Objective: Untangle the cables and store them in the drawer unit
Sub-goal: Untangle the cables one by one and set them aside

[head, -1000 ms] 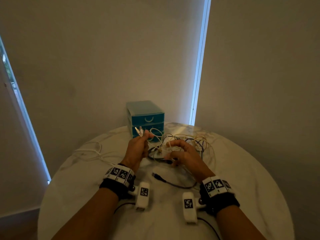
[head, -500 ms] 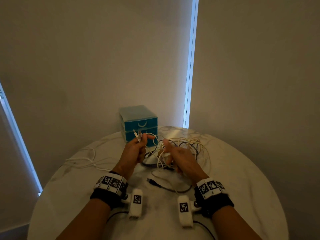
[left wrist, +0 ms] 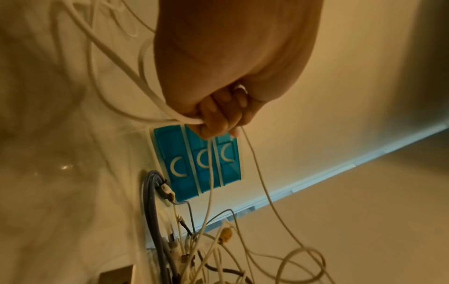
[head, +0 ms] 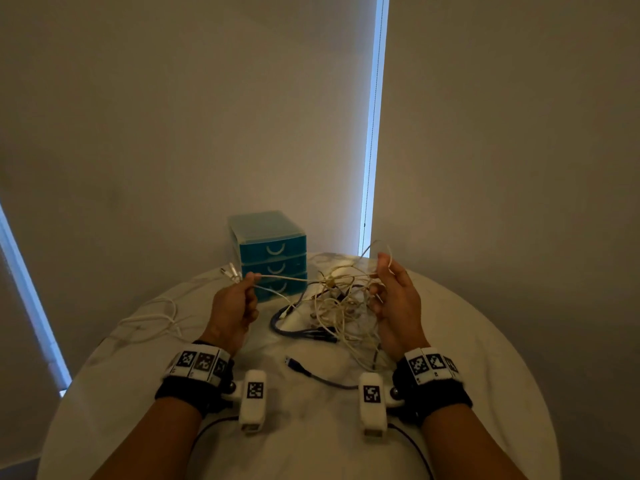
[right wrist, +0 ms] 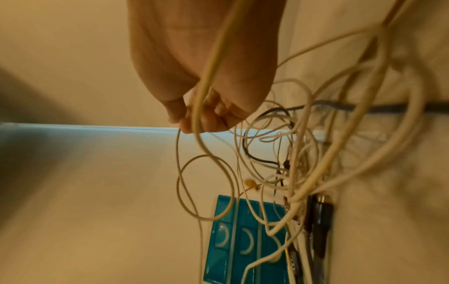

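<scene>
A tangle of white and dark cables [head: 341, 306] lies and hangs at the table's middle, in front of a teal three-drawer unit [head: 272, 252] whose drawers are closed. My left hand [head: 239, 299] grips white cable ends [head: 231, 273] that stick out past its fingers [left wrist: 213, 117]; two strands run taut from it to the tangle. My right hand [head: 394, 292] is raised at the right and pinches thin white loops [head: 381, 252], with its fingers [right wrist: 204, 115] curled round a strand. The drawer unit [left wrist: 196, 163] [right wrist: 243, 242] shows behind the cables in both wrist views.
The round white marble table [head: 485, 375] ends close on all sides. A separate white cable [head: 149, 320] lies at the left. A dark cable with a USB plug [head: 294, 364] lies near me between my wrists. The wall and a bright window gap [head: 372, 133] stand behind.
My hands have moved apart, left hand to the left and right hand up and to the right, stretching white strands out of the tangle. The head camera has tilted and shifted.
</scene>
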The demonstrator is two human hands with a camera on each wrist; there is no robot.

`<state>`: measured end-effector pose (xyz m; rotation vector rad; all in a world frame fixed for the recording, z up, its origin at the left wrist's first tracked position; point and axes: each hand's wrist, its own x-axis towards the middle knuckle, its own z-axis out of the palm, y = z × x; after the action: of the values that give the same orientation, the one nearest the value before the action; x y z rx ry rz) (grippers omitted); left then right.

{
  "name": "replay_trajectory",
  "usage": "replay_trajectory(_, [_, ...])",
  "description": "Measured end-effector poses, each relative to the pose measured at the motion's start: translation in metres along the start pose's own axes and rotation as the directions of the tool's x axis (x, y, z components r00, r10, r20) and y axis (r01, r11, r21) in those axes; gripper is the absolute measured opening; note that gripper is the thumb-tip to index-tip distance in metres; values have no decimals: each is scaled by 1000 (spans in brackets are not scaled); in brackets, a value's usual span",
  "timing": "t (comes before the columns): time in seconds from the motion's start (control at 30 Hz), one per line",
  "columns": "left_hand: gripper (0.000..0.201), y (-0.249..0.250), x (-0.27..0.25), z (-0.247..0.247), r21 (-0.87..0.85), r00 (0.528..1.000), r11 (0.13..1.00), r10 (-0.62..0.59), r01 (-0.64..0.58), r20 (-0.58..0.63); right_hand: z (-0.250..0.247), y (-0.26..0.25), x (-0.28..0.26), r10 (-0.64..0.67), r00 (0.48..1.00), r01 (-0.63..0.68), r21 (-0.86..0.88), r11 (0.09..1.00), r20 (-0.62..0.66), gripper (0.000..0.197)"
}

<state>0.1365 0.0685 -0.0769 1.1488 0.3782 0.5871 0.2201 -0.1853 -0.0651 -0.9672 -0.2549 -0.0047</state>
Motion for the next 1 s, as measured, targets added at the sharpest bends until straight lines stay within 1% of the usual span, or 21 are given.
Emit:
replay_trajectory(0.03, [25, 0, -2, 2, 86, 1000, 996, -6, 8, -14, 2, -1, -2, -42, 999, 43, -37, 998, 31, 27])
replay_trajectory(0.1, [41, 2, -4, 4, 283, 999, 959, 14, -3, -38, 8, -2, -10, -124, 984, 147, -191, 971, 124, 25])
replay_trajectory(0.17, [51, 5, -9, 3, 466, 994, 883, 92, -57, -54, 16, -1, -18, -166, 959, 231, -297, 927, 227, 24])
replay_trajectory(0.2, [55, 7, -11, 3, 498, 988, 862, 144, -98, -54, 21, -2, -22, -173, 945, 262, -327, 908, 279, 24])
replay_trajectory(0.23, [58, 8, -13, 4, 476, 981, 868, 186, -143, -46, 25, -1, -25, -166, 926, 288, -350, 891, 339, 24])
replay_trajectory(0.27, [63, 11, -14, 6, 410, 978, 894, 207, -180, -20, 29, -1, -29, -136, 903, 301, -372, 878, 409, 24])
replay_trajectory(0.3, [72, 14, -17, 8, 325, 979, 925, 200, -198, 28, 31, 2, -32, -85, 873, 308, -407, 860, 480, 24])
replay_trajectory(0.37, [86, 21, -25, 14, 194, 974, 963, 155, -187, 167, 33, 10, -35, 38, 808, 348, -529, 774, 588, 22])
replay_trajectory(0.4, [87, 23, -28, 14, 187, 964, 963, 153, -195, 220, 33, 15, -35, 99, 778, 373, -582, 723, 621, 22])
replay_trajectory(0.43, [81, 24, -30, 15, 210, 953, 951, 171, -226, 250, 31, 19, -35, 149, 754, 386, -615, 687, 640, 21])
replay_trajectory(0.47, [69, 25, -32, 14, 240, 941, 933, 200, -267, 272, 31, 22, -35, 183, 743, 388, -636, 667, 644, 21])
replay_trajectory(0.53, [42, 24, -34, 12, 249, 922, 915, 235, -316, 307, 29, 25, -33, 200, 746, 381, -654, 654, 635, 21])
replay_trajectory(0.57, [35, 24, -34, 12, 251, 919, 915, 231, -318, 319, 28, 26, -31, 195, 751, 380, -655, 653, 630, 20])
replay_trajectory(0.6, [31, 24, -33, 13, 275, 919, 907, 226, -320, 323, 26, 27, -30, 192, 756, 378, -657, 652, 626, 20])
replay_trajectory(0.67, [34, 24, -31, 17, 396, 929, 856, 226, -333, 293, 24, 29, -28, 198, 752, 376, -655, 655, 629, 21])
replay_trajectory(0.73, [42, 22, -28, 18, 516, 946, 799, 205, -309, 250, 24, 30, -27, 203, 745, 381, -656, 652, 635, 21])
replay_trajectory(0.8, [45, 18, -29, 17, 585, 956, 764, 144, -271, 255, 24, 30, -27, 208, 739, 385, -655, 650, 641, 21])
replay_trajectory(0.83, [46, 16, -28, 15, 591, 953, 758, 137, -276, 270, 24, 30, -27, 212, 736, 388, -658, 646, 643, 20])
replay_trajectory(0.9, [42, 14, -27, 13, 510, 945, 805, 181, -302, 274, 25, 30, -29, 220, 742, 382, -668, 639, 634, 19])
replay_trajectory(0.93, [39, 16, -26, 11, 419, 941, 852, 221, -313, 255, 26, 31, -28, 221, 758, 369, -683, 631, 613, 23])
replay_trajectory(1.0, [35, 20, -21, 8, 196, 942, 930, 275, -312, 193, 24, 33, -25, 225, 822, 301, -735, 607, 523, 44])
